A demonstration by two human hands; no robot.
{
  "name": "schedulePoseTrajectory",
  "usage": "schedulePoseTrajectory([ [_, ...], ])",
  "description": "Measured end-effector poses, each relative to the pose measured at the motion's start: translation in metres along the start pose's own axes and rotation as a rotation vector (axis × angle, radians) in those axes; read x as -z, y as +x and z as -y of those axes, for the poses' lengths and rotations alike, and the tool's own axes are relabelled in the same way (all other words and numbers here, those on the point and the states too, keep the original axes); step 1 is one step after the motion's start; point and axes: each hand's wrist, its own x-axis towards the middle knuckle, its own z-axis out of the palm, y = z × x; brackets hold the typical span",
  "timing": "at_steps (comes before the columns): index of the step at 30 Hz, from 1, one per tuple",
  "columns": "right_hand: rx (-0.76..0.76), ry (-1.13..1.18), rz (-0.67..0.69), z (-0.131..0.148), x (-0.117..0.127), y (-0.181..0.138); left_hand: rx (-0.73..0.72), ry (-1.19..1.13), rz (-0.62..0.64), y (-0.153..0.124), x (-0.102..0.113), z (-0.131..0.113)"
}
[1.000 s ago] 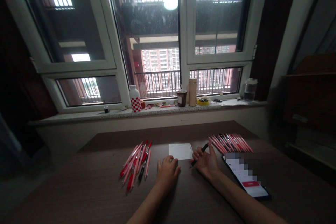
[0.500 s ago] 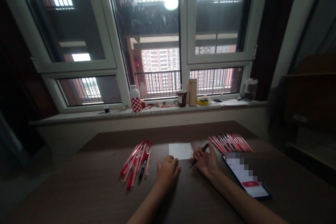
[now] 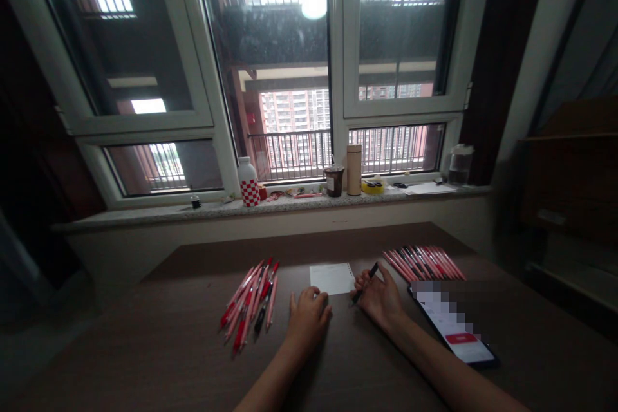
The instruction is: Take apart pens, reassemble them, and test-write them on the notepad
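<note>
My right hand [image 3: 381,299], palm turned up, holds a black pen [image 3: 373,270] slantwise across its fingers. The pen's upper end points away to the right, and its lower end is by the right edge of a small white sheet of paper [image 3: 331,279]. My left hand [image 3: 309,317] rests palm down on the table at the paper's near left corner. Its fingers are loosely bent and apart, with nothing visible in them. Left of it lies a loose heap of pink, red and black pens [image 3: 251,302].
A neat row of pens [image 3: 425,262] lies at the back right of the brown table [image 3: 145,347]. In front of it is a phone [image 3: 454,325] with a lit screen. Along the windowsill stand a checked bottle [image 3: 250,183], a cup [image 3: 334,181], a tan flask [image 3: 354,170] and yellow tape [image 3: 373,187].
The black pen has tilted slightly in my right hand, its upper end shifting a little to the left. My left hand has stayed nearly still.
</note>
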Motion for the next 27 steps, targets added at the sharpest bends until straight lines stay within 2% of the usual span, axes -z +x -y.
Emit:
schedulePoseTrajectory([
  [3,0.012,-0.029,-0.039,-0.002,0.006,0.004,-0.018,0.001,-0.018,0.0,-0.001,0.001],
  [8,0.13,-0.164,-0.093,-0.009,0.013,0.008,-0.035,0.009,-0.019,0.0,0.002,-0.001],
  [15,0.212,-0.351,-0.113,-0.013,0.009,0.007,0.062,0.013,-0.153,0.0,0.002,0.001],
  [19,0.222,-0.455,-0.101,-0.014,0.008,0.007,0.113,-0.004,-0.113,0.001,-0.002,0.005],
  [27,0.308,-0.743,-0.175,-0.017,0.008,0.007,0.056,-0.062,-0.092,0.002,0.001,0.003],
])
